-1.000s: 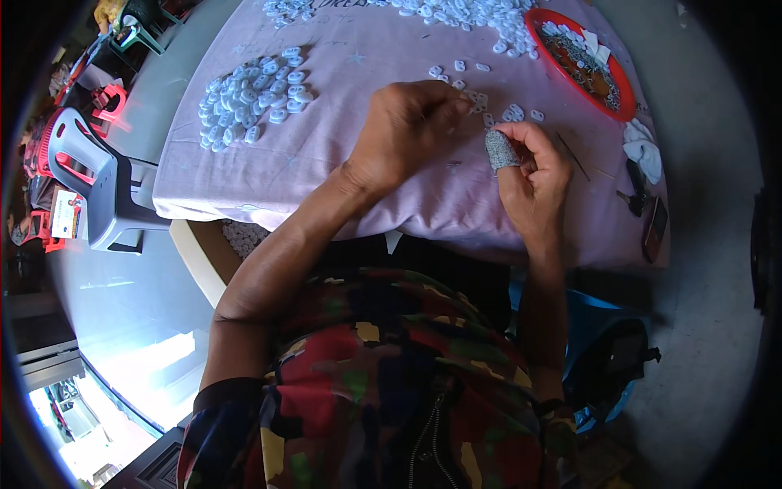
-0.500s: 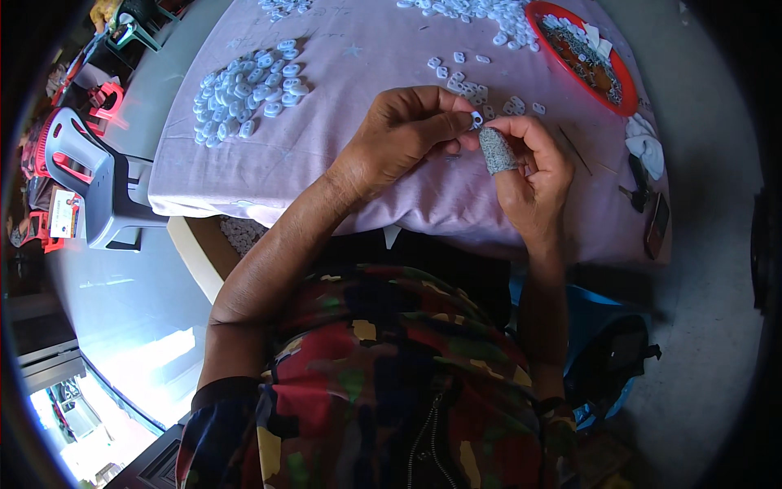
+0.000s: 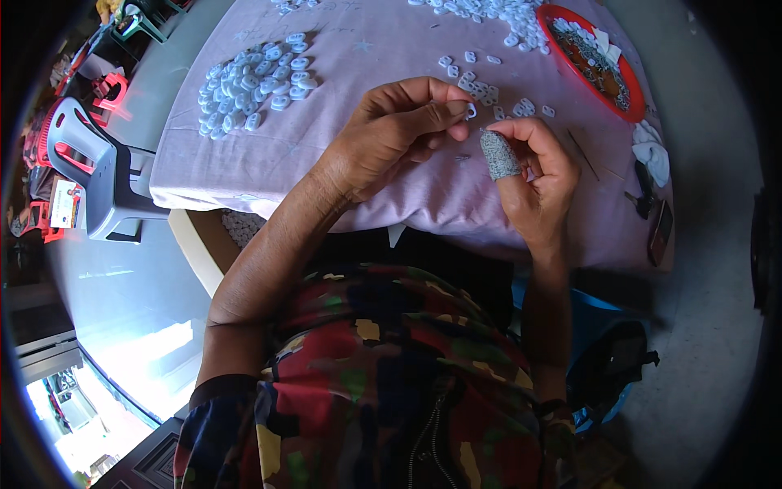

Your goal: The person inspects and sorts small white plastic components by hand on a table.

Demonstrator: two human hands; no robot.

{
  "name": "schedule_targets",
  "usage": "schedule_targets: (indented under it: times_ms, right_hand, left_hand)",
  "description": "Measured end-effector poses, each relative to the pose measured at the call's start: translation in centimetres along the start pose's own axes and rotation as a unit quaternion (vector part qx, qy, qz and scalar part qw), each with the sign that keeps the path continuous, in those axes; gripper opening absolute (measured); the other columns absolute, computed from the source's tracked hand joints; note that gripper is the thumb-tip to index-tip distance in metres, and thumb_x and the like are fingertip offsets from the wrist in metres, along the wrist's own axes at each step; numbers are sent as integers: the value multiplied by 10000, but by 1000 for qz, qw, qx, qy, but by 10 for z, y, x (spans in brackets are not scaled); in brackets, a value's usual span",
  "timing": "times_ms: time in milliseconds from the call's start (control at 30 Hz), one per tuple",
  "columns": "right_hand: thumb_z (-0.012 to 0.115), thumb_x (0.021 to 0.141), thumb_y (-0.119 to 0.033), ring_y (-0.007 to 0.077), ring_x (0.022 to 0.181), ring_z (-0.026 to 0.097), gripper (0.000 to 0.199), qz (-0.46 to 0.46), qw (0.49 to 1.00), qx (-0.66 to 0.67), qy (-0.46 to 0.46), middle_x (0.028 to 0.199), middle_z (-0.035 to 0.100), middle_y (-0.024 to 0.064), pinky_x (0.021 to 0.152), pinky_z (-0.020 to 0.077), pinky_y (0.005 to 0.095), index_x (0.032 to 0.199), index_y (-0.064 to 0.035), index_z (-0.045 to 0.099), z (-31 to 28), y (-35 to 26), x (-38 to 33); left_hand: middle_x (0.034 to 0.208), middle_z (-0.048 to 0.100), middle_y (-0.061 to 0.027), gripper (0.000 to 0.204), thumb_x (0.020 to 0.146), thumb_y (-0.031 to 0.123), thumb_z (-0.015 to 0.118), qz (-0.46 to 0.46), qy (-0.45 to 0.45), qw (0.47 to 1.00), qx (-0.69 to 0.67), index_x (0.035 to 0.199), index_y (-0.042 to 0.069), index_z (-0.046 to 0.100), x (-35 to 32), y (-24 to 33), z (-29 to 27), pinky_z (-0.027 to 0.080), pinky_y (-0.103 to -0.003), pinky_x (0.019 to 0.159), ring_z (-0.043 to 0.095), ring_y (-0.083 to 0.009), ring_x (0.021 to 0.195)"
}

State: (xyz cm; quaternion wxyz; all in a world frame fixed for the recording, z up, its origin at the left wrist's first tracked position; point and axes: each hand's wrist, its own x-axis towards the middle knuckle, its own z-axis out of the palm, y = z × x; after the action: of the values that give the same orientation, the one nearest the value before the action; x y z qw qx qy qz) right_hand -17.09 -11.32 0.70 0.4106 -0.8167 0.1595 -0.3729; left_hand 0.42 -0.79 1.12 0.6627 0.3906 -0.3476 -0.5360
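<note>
Between thumb and forefinger, my left hand (image 3: 391, 134) pinches a small white plastic piece (image 3: 471, 111) with a hole in it. A short gap separates it from my right hand (image 3: 539, 175), whose thumb wears a grey speckled finger sleeve (image 3: 499, 155). The right thumb and forefinger tips press together; whatever may be between them is too small to make out. Just beyond my hands lie several loose white pieces (image 3: 486, 94) of similar kind on the pink tablecloth (image 3: 342, 69). A pile of white oval pieces (image 3: 252, 81) sits to the left.
At the far right stands a red tray (image 3: 634, 110) of small metal parts, beside another heap of white pieces (image 3: 521, 24). A thin stick (image 3: 583, 155), a white cloth (image 3: 650, 153), keys (image 3: 642, 200) and a phone (image 3: 661, 234) lie on the right. A cardboard box (image 3: 195, 244) is below the table's left edge.
My hands have drawn apart; the left one has shifted slightly left and up with the white piece still pinched. The right hand keeps nearly the same pose. The whole view has shifted a little.
</note>
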Motion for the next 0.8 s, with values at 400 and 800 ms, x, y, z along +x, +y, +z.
schedule_targets:
  times_ms: [400, 800]
  right_hand:
    - [689, 791, 29, 8, 627, 443, 135, -30, 997, 53, 39, 768, 598, -26, 500, 311, 169, 914, -14, 654, 10, 2, 4]
    - [687, 779, 56, 25, 629, 473, 162, -44, 998, 28, 35, 807, 618, -3, 487, 308, 173, 919, -15, 645, 13, 2, 3]
  left_hand:
    - [897, 681, -37, 166, 945, 122, 606, -18, 29, 999, 18, 1082, 31, 628, -3, -3, 3, 441, -160, 596, 599, -43, 760]
    - [876, 688, -41, 188, 932, 99, 616, -9, 0, 1000, 23, 1098, 12, 634, -4, -6, -5, 438, -170, 592, 588, -44, 730]
